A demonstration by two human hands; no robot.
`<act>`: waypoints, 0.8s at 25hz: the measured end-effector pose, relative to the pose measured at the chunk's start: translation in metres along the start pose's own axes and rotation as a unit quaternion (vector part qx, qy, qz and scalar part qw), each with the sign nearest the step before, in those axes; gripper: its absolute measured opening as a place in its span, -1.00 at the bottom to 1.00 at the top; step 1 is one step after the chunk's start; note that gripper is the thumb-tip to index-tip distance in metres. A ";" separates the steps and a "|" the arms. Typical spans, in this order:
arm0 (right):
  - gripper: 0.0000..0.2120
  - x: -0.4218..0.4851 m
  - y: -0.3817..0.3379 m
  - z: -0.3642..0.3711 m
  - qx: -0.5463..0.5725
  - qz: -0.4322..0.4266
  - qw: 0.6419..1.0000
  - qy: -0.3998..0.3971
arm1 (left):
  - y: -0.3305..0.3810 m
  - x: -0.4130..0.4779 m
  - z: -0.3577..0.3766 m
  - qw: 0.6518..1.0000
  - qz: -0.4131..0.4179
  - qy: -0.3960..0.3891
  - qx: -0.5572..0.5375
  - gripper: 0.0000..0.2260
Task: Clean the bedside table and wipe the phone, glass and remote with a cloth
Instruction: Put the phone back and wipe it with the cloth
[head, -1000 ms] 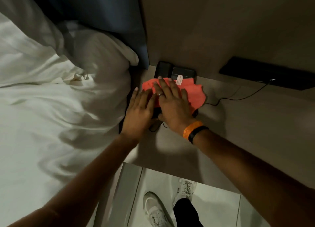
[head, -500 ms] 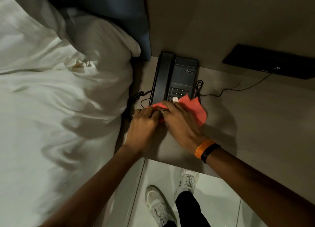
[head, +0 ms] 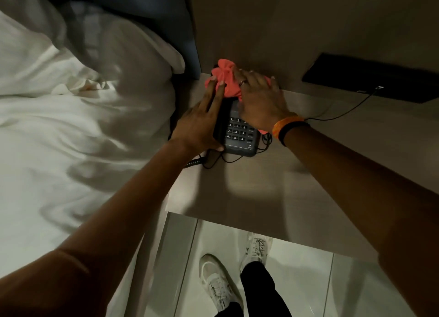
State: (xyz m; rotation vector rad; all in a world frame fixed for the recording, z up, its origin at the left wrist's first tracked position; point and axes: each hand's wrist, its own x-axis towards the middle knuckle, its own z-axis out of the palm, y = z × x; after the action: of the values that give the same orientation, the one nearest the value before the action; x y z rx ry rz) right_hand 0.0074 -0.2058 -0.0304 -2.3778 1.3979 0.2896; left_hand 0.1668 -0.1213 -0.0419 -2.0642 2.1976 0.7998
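Right hand (head: 259,102), fingers flat, pressing cloth (head: 224,79) on phone (head: 240,136); left hand (head: 197,126), fingers straight, steadying it (hard push risking handset (head: 219,126) sliding off).

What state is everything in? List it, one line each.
phone, flat on the bedside table, far end under the cloth.
cloth, bunched, pressed onto the phone.
left hand, fingers straight, resting on the handset.
right hand, flat, pressing the cloth.
bed sheet, rumpled.
cable, plugged into the wall panel.
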 end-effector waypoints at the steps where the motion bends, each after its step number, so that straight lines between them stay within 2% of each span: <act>1: -0.27 -0.001 -0.001 0.003 -0.007 -0.005 1.000 0.030 | -0.002 -0.003 0.004 1.000 -0.001 0.006 -0.014 0.35; 3: -0.31 -0.003 -0.002 0.006 -0.015 -0.006 0.997 0.077 | -0.002 -0.006 0.011 0.999 -0.004 0.030 -0.027 0.37; 5: -0.34 -0.014 -0.002 0.010 -0.017 -0.002 0.996 0.089 | 0.000 -0.006 0.013 0.999 -0.006 0.041 -0.023 0.38; 11: -0.40 -0.062 0.000 0.036 -0.007 -0.064 0.996 0.061 | 0.006 -0.011 0.010 0.999 -0.010 0.034 -0.016 0.25; 15: -0.38 -0.056 0.010 0.030 -0.073 -0.108 0.991 0.042 | 0.005 -0.010 0.010 0.999 -0.027 0.023 -0.001 0.17; 20: -0.34 -0.065 0.008 0.026 -0.096 -0.048 0.994 0.028 | 0.003 -0.009 0.010 1.000 -0.020 0.020 0.003 0.16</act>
State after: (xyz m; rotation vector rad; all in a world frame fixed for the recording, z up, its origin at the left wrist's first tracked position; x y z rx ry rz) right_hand -0.0305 -0.1470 -0.0324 -2.6200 1.3275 0.3467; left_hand 0.1620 -0.1092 -0.0458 -2.1328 2.1680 0.7532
